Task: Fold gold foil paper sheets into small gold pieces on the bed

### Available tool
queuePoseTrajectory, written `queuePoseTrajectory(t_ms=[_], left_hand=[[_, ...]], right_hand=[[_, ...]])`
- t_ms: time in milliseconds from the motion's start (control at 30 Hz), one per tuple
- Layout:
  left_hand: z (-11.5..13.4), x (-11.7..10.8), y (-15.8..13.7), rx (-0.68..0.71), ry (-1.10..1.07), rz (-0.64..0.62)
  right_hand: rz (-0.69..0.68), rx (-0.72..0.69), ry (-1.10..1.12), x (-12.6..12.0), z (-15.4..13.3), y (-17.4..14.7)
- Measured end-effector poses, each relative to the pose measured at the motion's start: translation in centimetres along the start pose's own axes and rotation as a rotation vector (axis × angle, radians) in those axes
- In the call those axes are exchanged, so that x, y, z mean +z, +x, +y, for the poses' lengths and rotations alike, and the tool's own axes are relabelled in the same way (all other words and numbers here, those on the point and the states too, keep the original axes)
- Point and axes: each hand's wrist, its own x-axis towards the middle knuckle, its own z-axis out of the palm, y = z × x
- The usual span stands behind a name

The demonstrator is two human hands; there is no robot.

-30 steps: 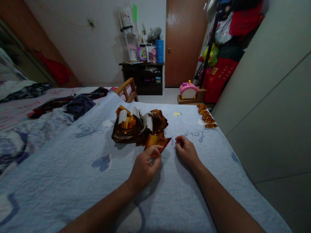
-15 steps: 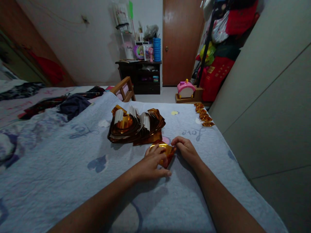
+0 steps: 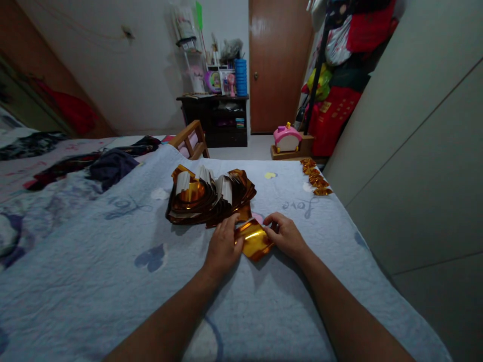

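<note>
A shiny gold foil sheet (image 3: 254, 240) lies slightly curled on the bed between my hands. My left hand (image 3: 225, 243) grips its left edge, thumb on the near side and fingers on the far side. At the upper right edge, my right hand (image 3: 284, 232) pinches the sheet between thumb and forefinger. Just beyond sits a big curled stack of gold foil sheets (image 3: 204, 201) with white paper edges showing. Several folded gold foil pieces (image 3: 316, 177) stand in a row near the bed's far right corner.
A pale blue quilt (image 3: 113, 281) with heart and lettering prints covers the bed. Crumpled clothes (image 3: 113, 167) lie at the left. A grey cabinet (image 3: 422, 166) runs along the right side. Past the bed are a pink toy (image 3: 287, 139), a dark low cabinet (image 3: 213, 123) and a wooden door (image 3: 279, 65).
My left hand has drawn back to the left, from lying over the foil sheet to gripping its left edge. More of the sheet shows now. My right hand stays at the right side.
</note>
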Motion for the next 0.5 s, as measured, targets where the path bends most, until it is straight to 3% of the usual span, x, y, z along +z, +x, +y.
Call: queuePoseTrajectory(t_ms=[100,300,500], left_hand=[[0.3,-0.4,0.5,-0.107,-0.180,-0.057],[1.0,-1.5,1.1,-0.232,-0.541,-0.030],[1.3,-1.1,1.1,-0.427,-0.934,-0.116]], right_hand=[[-0.013,0.003,-0.014,0.0,-0.3,0.0],[-0.042,0.012,0.022,-0.2,-0.6,0.0],[-0.030,0.045,0.027,0.2,-0.2,-0.1]])
